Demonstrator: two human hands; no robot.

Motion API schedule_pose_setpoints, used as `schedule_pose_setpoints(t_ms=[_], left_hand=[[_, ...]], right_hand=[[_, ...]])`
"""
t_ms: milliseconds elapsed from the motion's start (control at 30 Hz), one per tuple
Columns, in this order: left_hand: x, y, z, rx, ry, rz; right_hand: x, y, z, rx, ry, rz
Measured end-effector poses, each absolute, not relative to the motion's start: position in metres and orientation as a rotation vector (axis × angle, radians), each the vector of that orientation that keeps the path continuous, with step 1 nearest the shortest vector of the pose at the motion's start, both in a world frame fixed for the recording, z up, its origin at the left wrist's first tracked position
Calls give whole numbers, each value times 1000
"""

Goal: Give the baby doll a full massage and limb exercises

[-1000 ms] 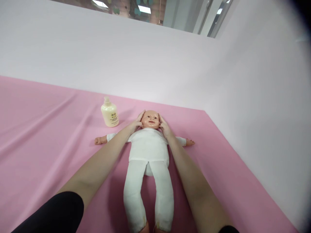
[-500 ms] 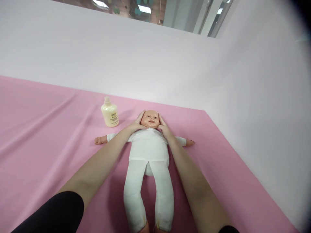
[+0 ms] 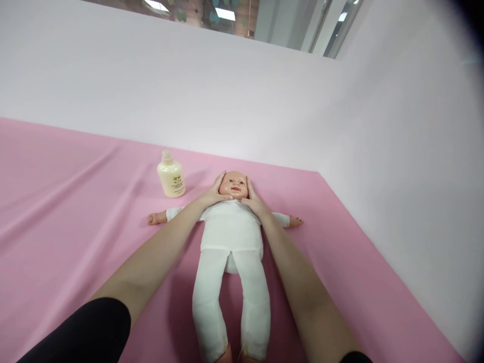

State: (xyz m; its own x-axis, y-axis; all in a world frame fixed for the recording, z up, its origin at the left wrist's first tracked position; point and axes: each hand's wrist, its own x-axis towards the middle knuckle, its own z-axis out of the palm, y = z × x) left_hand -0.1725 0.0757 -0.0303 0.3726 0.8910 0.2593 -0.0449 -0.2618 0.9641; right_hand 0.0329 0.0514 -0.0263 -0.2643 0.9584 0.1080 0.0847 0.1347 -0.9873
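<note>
A baby doll [image 3: 231, 227] in a white top and trousers lies on its back, arms stretched out to both sides. My left hand [image 3: 215, 195] cups the left side of its head, the fingers extended up along the cheek and the thumb under the chin. On the other side of the head, my right hand [image 3: 254, 199] holds it the same way, thumb pointing inward below the chin. The two thumb tips lie close to each other. Partly hidden behind my hands are the sides of the doll's head and its shoulders.
A pale yellow pump bottle [image 3: 172, 177] stands to the left of the doll's head, above its outstretched arm. The pink sheet [image 3: 94, 201] under everything has creases on the left. White walls [image 3: 181, 91] rise behind and to the right, with a window [image 3: 227, 20] at the top.
Both thumbs have slid inward beneath the doll's chin, the right one more plainly. The doll's head is tilted very slightly differently; the bottle has stayed put.
</note>
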Motion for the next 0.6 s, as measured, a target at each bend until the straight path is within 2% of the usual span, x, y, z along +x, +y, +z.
schedule_pose_setpoints(t_ms=[600], left_hand=[[-175, 66, -18, 1668, 881, 1043]], right_hand=[[27, 46, -21, -1106, -1525, 1246]])
